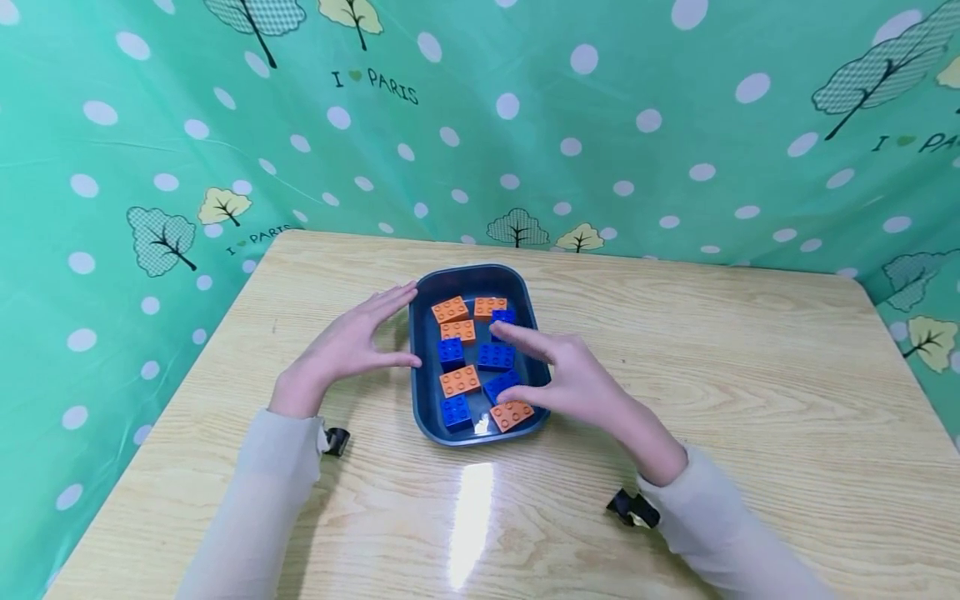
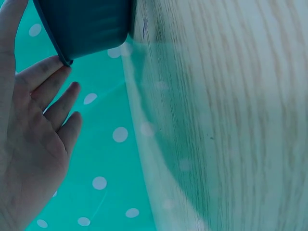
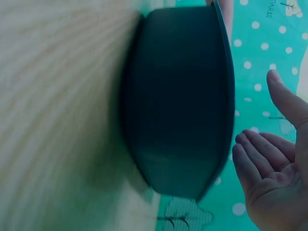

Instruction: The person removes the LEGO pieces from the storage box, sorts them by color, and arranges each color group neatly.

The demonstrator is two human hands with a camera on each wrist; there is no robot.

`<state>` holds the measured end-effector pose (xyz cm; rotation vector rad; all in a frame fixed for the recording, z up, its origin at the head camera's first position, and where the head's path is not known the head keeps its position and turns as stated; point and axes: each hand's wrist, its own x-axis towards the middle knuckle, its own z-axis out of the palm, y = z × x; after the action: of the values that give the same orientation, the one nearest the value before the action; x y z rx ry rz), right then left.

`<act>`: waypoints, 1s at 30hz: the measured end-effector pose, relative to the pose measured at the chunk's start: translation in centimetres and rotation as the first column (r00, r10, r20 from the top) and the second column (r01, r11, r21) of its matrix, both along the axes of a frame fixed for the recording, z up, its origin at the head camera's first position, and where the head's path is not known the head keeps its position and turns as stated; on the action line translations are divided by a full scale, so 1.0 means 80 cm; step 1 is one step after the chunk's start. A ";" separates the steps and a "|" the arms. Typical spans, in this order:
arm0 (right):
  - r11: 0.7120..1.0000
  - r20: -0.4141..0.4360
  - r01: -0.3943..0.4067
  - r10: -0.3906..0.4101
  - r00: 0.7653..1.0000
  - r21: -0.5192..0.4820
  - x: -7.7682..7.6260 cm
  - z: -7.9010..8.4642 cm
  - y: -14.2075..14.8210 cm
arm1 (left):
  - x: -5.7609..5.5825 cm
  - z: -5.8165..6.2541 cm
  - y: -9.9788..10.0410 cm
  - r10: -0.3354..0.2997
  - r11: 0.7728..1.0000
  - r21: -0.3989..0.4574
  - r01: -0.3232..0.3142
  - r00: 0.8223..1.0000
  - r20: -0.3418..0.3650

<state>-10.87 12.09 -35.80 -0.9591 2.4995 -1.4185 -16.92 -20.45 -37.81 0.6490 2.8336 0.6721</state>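
A person's two hands flank a dark blue plastic tray [image 1: 427,392] on a wood-grain bench [image 1: 712,358], the tray holding ten studded toy building bricks. Five orange bricks [image 1: 460,381] and five blue bricks [image 1: 497,357] lie loose in two rough columns, all within the rim. The left hand [image 1: 341,343] is at the tray's left side, thumb set well apart from its extended fingers; in the left wrist view, fingertips meet the tray's lip, with the bricks beyond them inside the wall. The right hand [image 1: 581,383] reaches in from the opposite side, index finger and thumb spread wide with nothing between them. From the head view, its index fingertip overlaps the blue brick at far right [image 1: 507,316], while the thumb tip crosses the line between a tilted blue brick [image 1: 499,384] and the nearest orange brick [image 1: 512,415]; whether either tip touches a brick cannot be told. The right wrist view shows that hand's fingers straight and close together, near the tray's rim. Pale sleeves [image 1: 281,475] cover both forearms, a black fitting [image 1: 337,441] by the left cuff. Behind hangs a green cloth [image 1: 480,58] with white dots, trees and the words "I PARIS" around a heart.
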 end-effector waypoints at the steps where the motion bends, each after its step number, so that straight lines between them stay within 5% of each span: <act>1: 1.000 0.025 -0.012 0.013 1.000 -0.013 0.000 -0.002 -0.004 | 0.000 0.000 0.000 0.001 1.000 0.001 -0.001 1.000 0.004; 9: 0.998 0.265 -0.042 0.055 0.963 -0.054 0.002 -0.013 -0.030 | -0.001 0.001 0.001 -0.009 1.000 -0.007 0.009 1.000 0.020; 20: 0.996 0.336 -0.056 0.029 0.942 0.071 -0.001 -0.019 -0.059 | 0.000 0.001 0.001 -0.018 1.000 0.010 0.017 1.000 0.016; 30: 0.984 0.326 -0.061 0.003 0.945 0.168 -0.004 -0.023 -0.072 | 0.001 0.002 0.001 -0.022 1.000 0.017 0.021 1.000 0.015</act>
<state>-11.21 6.35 -37.60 -0.6669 2.3047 -1.2065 -16.81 -20.36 -37.65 0.6731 2.8058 0.6944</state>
